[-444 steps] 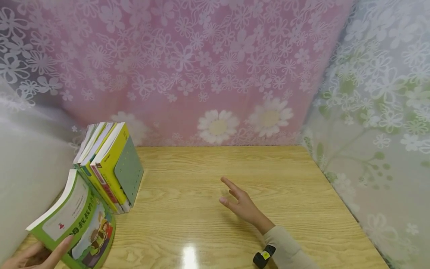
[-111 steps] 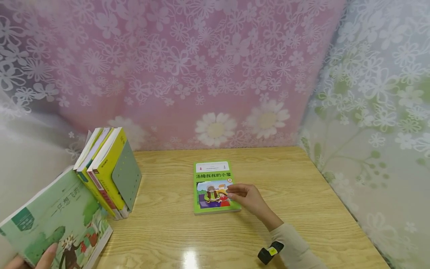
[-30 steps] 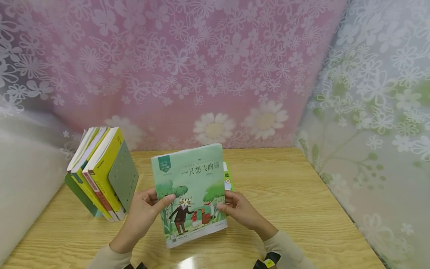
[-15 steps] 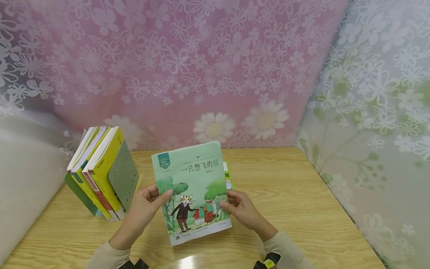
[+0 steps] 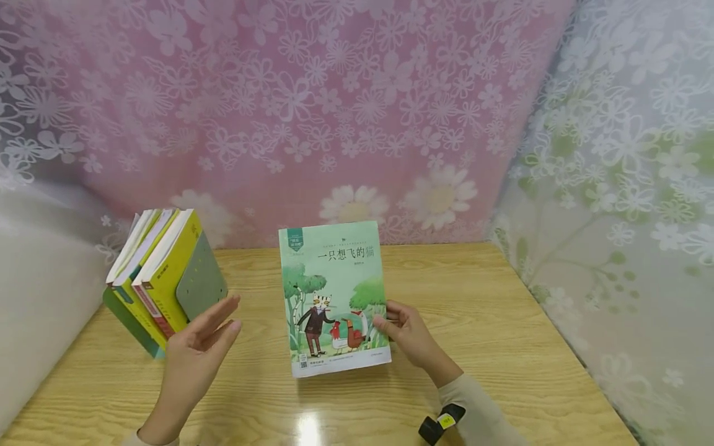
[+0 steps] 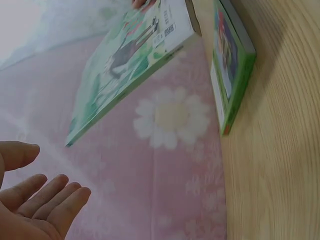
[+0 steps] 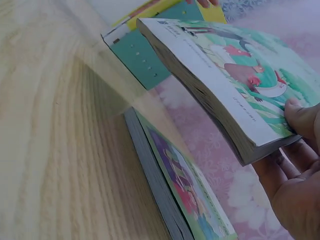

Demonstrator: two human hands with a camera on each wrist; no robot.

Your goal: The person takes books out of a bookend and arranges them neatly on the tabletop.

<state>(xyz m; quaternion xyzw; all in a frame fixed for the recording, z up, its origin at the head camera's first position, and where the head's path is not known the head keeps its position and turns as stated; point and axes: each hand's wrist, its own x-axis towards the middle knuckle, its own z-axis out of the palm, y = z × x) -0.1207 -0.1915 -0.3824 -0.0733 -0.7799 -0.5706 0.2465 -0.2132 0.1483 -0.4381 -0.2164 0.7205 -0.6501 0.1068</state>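
Observation:
My right hand [image 5: 411, 334] pinches the right edge of a pale green picture book [image 5: 337, 297], thumb on the cover and fingers beneath. In the right wrist view, the book [image 7: 240, 75] hangs tilted above the table, its page edges showing. Below it lies a bright green book [image 7: 182, 185] flat on the wood; in the head view the pale green book hides it. My left hand [image 5: 192, 365] is off the book, fingers extended and thumb apart, in front of the row of books. The left wrist view shows that hand [image 6: 40, 205] holding nothing.
A row of upright books [image 5: 162, 272], mostly yellow and white, stands at the left of the wooden table [image 5: 446, 396] between green bookends [image 5: 202, 279]. A pink flowered cloth [image 5: 312, 124] hangs at the back, and a pale flowered one [image 5: 619, 204] on the right.
The left hand has let go of the pale green book and moved left. The right hand has carried the book slightly right and away, over the bright green book, which was laid down earlier.

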